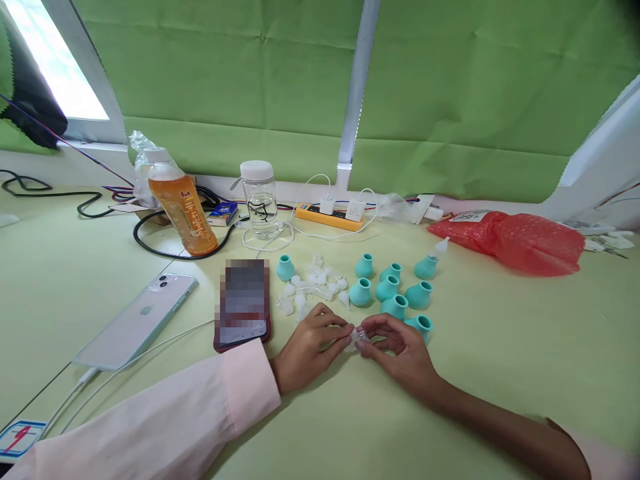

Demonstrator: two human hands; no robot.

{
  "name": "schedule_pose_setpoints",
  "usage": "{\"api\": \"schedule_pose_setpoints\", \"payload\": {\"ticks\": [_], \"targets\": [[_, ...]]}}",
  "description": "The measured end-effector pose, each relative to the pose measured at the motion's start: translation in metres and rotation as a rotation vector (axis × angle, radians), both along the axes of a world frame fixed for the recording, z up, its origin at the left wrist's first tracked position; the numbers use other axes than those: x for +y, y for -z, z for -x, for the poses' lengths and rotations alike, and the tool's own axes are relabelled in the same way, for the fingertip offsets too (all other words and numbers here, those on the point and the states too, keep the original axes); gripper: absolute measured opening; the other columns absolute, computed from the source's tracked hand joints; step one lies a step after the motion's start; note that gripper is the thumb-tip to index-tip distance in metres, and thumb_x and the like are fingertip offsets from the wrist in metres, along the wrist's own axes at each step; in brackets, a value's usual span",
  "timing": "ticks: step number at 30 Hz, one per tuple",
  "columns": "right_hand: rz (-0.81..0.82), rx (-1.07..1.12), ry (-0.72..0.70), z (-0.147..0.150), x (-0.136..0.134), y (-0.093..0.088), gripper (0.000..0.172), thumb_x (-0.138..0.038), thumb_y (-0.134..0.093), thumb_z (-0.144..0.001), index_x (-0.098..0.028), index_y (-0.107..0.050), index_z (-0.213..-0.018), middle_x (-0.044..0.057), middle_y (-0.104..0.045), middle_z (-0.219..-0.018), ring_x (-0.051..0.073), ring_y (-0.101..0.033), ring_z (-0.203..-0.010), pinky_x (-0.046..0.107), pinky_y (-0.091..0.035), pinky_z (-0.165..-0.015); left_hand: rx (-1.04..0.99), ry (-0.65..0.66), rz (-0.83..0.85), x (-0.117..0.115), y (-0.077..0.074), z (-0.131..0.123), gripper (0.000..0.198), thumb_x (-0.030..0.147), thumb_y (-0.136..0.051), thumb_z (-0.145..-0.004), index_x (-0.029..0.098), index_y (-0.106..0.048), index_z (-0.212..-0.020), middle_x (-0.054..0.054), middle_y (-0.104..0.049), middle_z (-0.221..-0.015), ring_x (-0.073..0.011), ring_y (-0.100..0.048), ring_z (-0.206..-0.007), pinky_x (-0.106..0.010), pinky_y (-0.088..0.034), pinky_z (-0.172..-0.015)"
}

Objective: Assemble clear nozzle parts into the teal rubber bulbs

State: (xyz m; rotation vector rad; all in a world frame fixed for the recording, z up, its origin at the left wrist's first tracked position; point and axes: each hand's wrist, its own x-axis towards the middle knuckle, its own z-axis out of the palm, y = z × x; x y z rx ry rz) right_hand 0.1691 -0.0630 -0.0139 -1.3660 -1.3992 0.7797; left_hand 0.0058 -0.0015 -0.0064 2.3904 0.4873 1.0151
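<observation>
My left hand (309, 347) and my right hand (397, 351) meet at the table's middle, both pinched on a small clear plastic piece (358, 335) held between the fingertips. Just beyond the hands lies a pile of clear and white plastic tips (314, 287). Several teal rubber bulbs (395, 288) stand to the right of that pile, one (423, 324) right behind my right hand. One teal bulb (285, 267) stands apart at the left. A bulb with a white tip fitted (430, 263) lies at the far right of the group.
A red-cased phone (243, 303) lies left of my hands, and a white phone (138, 319) on a cable further left. At the back stand an orange drink bottle (182, 209), a clear jar (260, 198), a yellow power strip (329, 217) and a red bag (515, 239).
</observation>
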Motion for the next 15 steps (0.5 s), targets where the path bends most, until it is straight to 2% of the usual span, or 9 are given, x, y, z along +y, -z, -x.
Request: {"api": "schedule_pose_setpoints", "payload": {"ticks": [10, 15], "targets": [[0.014, 0.061, -0.052, 0.0016, -0.0010, -0.0014, 0.016, -0.029, -0.062, -0.067, -0.018, -0.055, -0.078, 0.003, -0.058, -0.078, 0.013, -0.058, -0.063, 0.026, -0.055, -0.052, -0.040, -0.030, -0.087, -0.0004, -0.0022, -0.0010, 0.016, 0.015, -0.047, -0.080, 0.015, -0.061, -0.086, -0.005, -0.063, -0.078, -0.0154, -0.047, -0.075, -0.030, -0.043, -0.068], [0.022, 0.070, -0.062, 0.0016, -0.0012, -0.0014, 0.016, -0.029, -0.061, -0.068, -0.018, -0.054, -0.078, 0.002, -0.057, -0.077, 0.012, -0.057, -0.062, 0.026, -0.055, -0.053, -0.022, 0.012, -0.098, -0.0013, -0.0014, -0.0004, 0.017, 0.014, -0.046, -0.080, 0.013, -0.059, -0.091, -0.007, -0.063, -0.081, -0.0167, -0.047, -0.078, -0.031, -0.044, -0.069]]}}
